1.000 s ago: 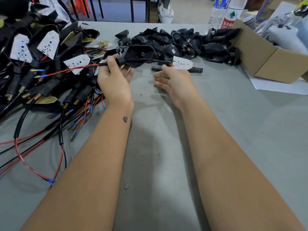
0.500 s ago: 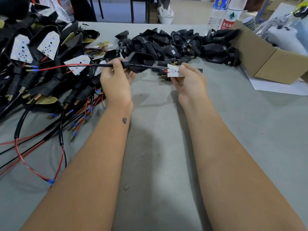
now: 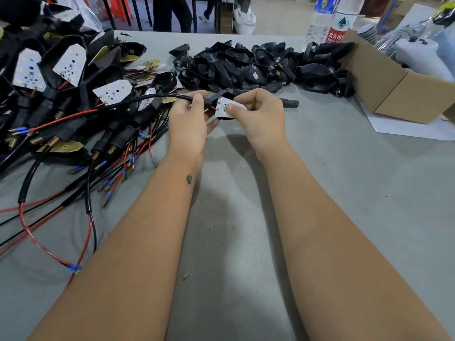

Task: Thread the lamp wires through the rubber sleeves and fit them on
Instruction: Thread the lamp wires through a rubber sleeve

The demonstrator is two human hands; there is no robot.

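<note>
left hand grips black cable at rubber sleeve, steadying it | right hand pinches white LED board, likely seating it into sleeve | all held above desk, near spare sleeves pile | finished lamps left

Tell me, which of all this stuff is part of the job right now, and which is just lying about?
In the job:
- white lamp board, pinched by the right hand
- black wire, held by the left hand
- black rubber sleeve on the wire

Lying about:
- cardboard box
- water bottles
- white paper
</note>
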